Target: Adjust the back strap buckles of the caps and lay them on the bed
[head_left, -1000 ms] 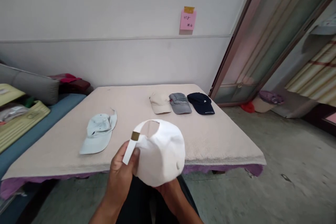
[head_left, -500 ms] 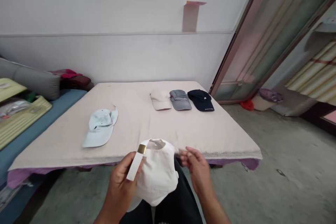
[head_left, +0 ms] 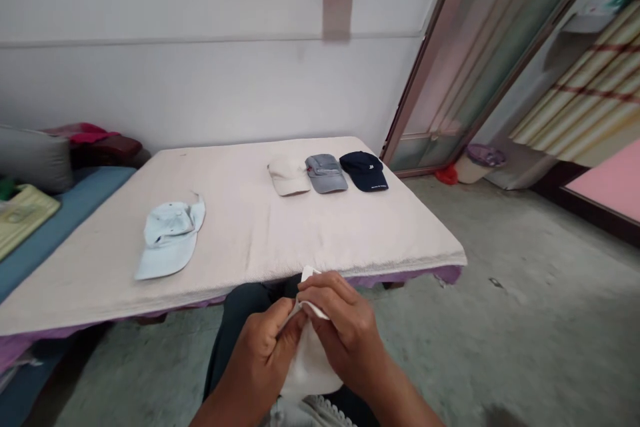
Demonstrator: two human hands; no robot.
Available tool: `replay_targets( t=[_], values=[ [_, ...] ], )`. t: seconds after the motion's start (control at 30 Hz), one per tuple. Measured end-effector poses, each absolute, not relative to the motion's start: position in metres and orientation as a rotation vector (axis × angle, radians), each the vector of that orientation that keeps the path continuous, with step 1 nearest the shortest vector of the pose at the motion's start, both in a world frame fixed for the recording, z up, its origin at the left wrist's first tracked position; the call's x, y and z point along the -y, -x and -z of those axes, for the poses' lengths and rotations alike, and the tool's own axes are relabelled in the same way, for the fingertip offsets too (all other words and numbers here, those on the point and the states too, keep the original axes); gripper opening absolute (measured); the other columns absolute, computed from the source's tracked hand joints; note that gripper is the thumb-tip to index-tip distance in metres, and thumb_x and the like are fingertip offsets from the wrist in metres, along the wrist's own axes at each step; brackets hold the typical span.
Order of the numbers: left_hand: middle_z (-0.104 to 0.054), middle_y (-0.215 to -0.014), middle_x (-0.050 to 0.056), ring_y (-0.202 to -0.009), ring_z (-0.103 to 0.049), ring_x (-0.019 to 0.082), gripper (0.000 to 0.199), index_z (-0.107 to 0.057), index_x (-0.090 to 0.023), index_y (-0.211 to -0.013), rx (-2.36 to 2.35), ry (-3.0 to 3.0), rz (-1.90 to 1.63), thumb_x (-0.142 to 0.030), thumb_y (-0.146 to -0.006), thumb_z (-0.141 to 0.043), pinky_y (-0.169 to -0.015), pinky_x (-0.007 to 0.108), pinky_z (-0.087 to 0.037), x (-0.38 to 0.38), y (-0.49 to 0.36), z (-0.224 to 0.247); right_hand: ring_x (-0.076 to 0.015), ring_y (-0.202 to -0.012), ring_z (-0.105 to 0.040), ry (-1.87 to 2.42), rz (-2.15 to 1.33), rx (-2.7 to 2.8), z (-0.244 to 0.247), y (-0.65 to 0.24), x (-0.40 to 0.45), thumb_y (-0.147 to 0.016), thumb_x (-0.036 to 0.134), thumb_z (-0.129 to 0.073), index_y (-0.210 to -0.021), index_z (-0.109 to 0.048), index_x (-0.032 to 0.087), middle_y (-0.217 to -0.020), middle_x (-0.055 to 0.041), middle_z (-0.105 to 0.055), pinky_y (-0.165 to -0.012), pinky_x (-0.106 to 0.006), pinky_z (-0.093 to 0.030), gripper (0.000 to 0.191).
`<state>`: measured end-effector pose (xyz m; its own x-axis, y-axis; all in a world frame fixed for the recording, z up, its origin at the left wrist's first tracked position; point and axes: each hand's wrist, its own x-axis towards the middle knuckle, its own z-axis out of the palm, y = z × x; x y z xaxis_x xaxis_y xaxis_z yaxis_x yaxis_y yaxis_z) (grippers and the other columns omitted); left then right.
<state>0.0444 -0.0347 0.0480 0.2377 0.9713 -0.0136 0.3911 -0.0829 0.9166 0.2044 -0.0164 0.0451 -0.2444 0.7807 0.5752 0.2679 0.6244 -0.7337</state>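
A white baseball cap [head_left: 311,370] is held over my lap, partly covered by my hands. My left hand [head_left: 267,340] pinches its edge from the left. From the right, my right hand [head_left: 343,323] closes its fingers on the cap's strap [head_left: 309,273], whose white end sticks up past the fingertips. The strap's buckle does not show. On the table ahead lie a light blue cap [head_left: 173,237] at left and, side by side at the back, a cream cap [head_left: 289,175], a grey cap [head_left: 327,173] and a navy cap [head_left: 364,171].
The table [head_left: 235,227] has a pale cloth with a purple layer under its front edge. A blue bench [head_left: 95,180] with a grey cushion [head_left: 35,157] stands at left. A lined bin [head_left: 477,163] is on the floor at right, by the sliding door.
My right hand has come in from the right and closed on the cap's strap. The cap is turned and now mostly hidden by my hands. The view has shifted right and down.
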Motion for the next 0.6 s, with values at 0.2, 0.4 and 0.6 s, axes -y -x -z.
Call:
replay_targets(
  t=[0.2, 0.4, 0.6],
  values=[
    [-0.061, -0.075, 0.003, -0.066, -0.052, 0.015, 0.028, -0.066, -0.019, -0.098, -1.174, -1.429, -0.733, -0.040, -0.090, -0.049, -0.059, 0.023, -0.039, 0.036, -0.039, -0.050, -0.0160, -0.077, -0.062, 0.880, -1.127, 1.468, -0.047, -0.219, 0.010, -0.094, 0.026, -0.049, -0.090, -0.067, 0.017, -0.087, -0.0060, -0.068, -0.070, -0.027, -0.047, 0.021],
    [-0.060, -0.068, 0.003, -0.056, -0.046, 0.011, 0.026, -0.072, -0.016, -0.089, -0.934, -1.064, -0.701, -0.040, -0.083, -0.062, -0.052, 0.021, -0.035, 0.035, -0.027, -0.052, -0.0182, -0.087, -0.059, 0.588, -1.588, 1.649, -0.045, -0.235, 0.001, -0.091, 0.036, -0.052, -0.104, -0.068, 0.018, -0.094, -0.0069, -0.065, -0.079, -0.031, -0.046, 0.027],
    [-0.068, -0.069, 0.007, -0.061, -0.057, 0.015, 0.020, -0.075, -0.016, -0.080, -0.873, -0.790, -0.767, -0.034, -0.071, -0.075, -0.057, 0.023, -0.043, 0.035, -0.027, -0.054, -0.0129, -0.071, -0.056, 0.458, -1.935, 1.334, -0.037, -0.224, 0.003, -0.083, 0.031, -0.064, -0.080, -0.067, 0.016, -0.074, -0.0014, -0.060, -0.069, -0.026, -0.044, 0.015]
  ],
)
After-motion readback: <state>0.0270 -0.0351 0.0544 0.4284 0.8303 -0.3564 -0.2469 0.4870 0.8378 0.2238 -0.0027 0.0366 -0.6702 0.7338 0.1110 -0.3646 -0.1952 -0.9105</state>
